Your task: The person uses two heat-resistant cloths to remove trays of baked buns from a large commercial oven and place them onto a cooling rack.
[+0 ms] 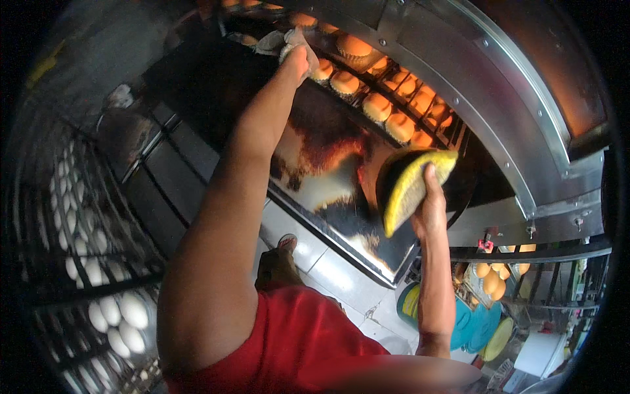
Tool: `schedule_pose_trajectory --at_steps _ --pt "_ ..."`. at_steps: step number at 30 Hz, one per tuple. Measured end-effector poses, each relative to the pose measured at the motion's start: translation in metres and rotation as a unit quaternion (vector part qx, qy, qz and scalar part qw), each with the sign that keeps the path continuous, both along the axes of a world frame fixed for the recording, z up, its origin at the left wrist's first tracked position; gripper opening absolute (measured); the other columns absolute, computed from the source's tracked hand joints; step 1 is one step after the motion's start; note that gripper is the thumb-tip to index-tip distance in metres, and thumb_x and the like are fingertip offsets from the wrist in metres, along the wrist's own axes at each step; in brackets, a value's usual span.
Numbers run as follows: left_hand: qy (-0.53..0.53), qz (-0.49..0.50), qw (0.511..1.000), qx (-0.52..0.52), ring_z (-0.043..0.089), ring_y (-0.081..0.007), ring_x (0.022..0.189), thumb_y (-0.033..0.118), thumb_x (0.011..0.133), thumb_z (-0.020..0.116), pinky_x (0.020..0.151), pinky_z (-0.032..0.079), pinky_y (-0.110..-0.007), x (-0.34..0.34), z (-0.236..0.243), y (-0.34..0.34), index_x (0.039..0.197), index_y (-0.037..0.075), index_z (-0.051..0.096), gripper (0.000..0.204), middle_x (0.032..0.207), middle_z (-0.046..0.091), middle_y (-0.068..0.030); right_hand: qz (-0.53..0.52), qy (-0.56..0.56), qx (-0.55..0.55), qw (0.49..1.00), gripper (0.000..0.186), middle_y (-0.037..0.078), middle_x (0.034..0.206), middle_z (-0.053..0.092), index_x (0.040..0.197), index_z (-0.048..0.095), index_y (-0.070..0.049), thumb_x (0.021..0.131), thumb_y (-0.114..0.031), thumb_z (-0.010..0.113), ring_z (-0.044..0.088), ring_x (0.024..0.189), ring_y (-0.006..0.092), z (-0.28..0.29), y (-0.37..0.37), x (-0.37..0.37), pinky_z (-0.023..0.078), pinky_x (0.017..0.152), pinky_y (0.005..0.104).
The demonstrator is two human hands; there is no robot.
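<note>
Left hand [298, 56]: clutching a pale cloth [275, 43] at the oven tray [367, 98] of golden buns [377, 105].
Right hand [432, 203]: gripping a yellow-and-black pad [407, 184], below the tray.

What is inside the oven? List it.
Golden buns sit in rows on a rack inside the oven. The left hand, with a cloth, reaches in and covers some; the arm and door frame hide the rest.
</note>
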State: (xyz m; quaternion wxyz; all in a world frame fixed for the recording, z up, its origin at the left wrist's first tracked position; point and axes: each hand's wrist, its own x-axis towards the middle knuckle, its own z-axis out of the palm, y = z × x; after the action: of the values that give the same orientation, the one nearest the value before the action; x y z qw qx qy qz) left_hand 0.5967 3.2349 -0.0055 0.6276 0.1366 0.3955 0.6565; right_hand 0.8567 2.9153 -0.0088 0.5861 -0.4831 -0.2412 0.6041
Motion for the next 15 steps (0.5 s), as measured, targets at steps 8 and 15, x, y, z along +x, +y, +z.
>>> schedule_pose_trajectory --at_steps 8,15 --pt "-0.068 -0.086 0.994 0.013 0.056 -0.0184 0.104 0.023 0.095 0.036 0.089 0.044 -0.035 0.014 -0.032 0.082 0.113 0.011 0.055 0.028 0.115 0.057 -0.0075 -0.014 0.005 0.005 1.0 0.033 0.009 0.106 0.064 0.114 0.055 -0.008 0.098 -0.037 0.047 0.062 0.099 0.0231 -0.029 0.148 -0.047 0.048 0.093 0.0413" --pt "-0.072 -0.137 0.987 0.046 0.056 -0.0197 0.11 0.024 0.095 0.038 0.093 0.044 -0.037 -0.012 -0.045 0.045 0.114 0.006 0.053 0.03 0.123 0.056 -0.0109 -0.024 0.147 0.059 0.987 0.029 0.009 0.105 0.063 0.114 0.052 -0.008 0.099 -0.032 0.044 0.06 0.098 0.0261 -0.06 0.224 -0.089 0.046 0.094 0.044"
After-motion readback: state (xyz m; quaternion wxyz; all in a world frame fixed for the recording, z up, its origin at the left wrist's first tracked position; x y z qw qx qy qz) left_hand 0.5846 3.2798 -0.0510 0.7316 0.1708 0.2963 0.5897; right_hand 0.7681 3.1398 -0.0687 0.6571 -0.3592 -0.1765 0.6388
